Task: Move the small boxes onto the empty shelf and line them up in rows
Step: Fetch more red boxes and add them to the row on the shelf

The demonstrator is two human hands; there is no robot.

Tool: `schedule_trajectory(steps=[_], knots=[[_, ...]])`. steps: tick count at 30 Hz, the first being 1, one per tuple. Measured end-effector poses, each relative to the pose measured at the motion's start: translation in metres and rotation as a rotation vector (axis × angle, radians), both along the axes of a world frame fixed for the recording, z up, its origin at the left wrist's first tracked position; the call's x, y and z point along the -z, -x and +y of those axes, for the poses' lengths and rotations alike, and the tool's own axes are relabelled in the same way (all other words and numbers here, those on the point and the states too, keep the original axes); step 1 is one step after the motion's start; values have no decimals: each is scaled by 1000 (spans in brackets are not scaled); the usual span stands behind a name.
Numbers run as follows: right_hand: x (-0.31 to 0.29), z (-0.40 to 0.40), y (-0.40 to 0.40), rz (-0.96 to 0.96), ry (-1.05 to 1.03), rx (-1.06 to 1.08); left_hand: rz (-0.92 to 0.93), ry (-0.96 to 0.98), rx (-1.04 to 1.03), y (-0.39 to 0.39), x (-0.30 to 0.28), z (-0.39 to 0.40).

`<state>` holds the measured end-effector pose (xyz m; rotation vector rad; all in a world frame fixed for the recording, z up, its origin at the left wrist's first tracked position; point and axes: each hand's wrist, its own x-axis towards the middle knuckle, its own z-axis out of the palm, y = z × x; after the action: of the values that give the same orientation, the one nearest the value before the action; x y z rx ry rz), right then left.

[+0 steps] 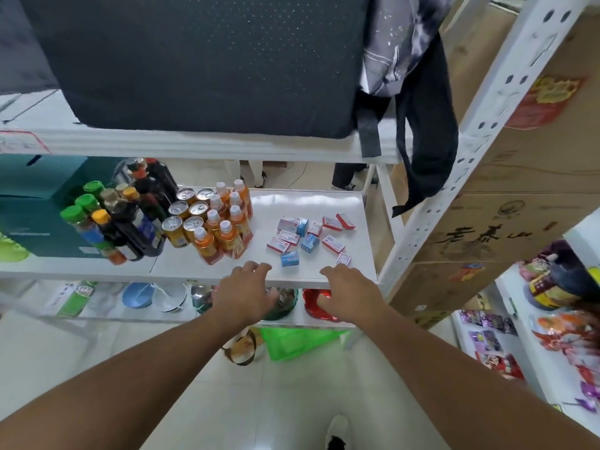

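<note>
Several small boxes, red-and-white and blue, lie scattered on the right half of the white middle shelf. One blue box and one red-and-white box lie nearest the front edge. My left hand hovers at the shelf's front edge, fingers spread, holding nothing, just left of the blue box. My right hand is at the front edge too, fingers apart and empty, just below the near red-and-white box.
Orange bottles, cans and dark sauce bottles fill the shelf's left half. A dark cushion and a hanging bag sit on the shelf above. Bowls lie below. White upright post and cardboard cartons stand right.
</note>
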<state>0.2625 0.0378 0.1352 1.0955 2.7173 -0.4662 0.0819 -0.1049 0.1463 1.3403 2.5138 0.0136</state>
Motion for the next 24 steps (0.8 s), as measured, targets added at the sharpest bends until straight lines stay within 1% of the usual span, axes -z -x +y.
schedule_trajectory(steps=[7,15,19,22,24], knots=[[47,79,5,-61,25,-68,-10,86,-48,6,33,60],[94,132,18,-167,-10,-152,-13,130,-55,24,75,90],[119,149,30,-152,-45,-171,-43,95,-57,53,92,107],[136,158,40,-119,-80,-216,-23,15,-11,77,107,123],[144,162,43,-98,-114,-249,-9,-2,19,90,117,135]])
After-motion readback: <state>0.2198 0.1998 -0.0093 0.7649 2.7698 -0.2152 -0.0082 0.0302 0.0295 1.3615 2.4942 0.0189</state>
